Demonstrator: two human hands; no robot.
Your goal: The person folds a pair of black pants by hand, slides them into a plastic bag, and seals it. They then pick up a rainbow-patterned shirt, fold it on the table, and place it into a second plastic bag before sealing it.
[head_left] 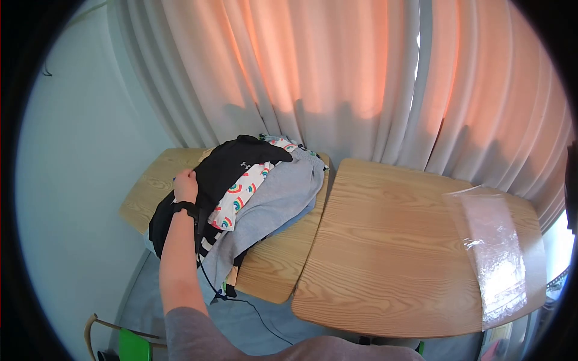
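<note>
My left hand [185,185] reaches out to a heap of clothes on the left table. Its fingers are curled closed on a black garment [224,161] with a small light logo, which lies across the top of the heap. A dark band with a cable sits on this wrist. Beside and partly under the black garment is a white cloth with rainbow prints [244,191]. Grey sweatpants [283,188] with a gathered waistband lie to the right of it. Lower layers of the heap are mostly covered. My right hand is out of view.
The left wooden table [271,274] stands beside a right wooden table [385,240], with a narrow gap between them. Clear plastic bags [497,259] lie at the right end. Curtains [337,78] hang behind; a green chair [135,346] is at lower left. A cable [256,310] hangs near the front.
</note>
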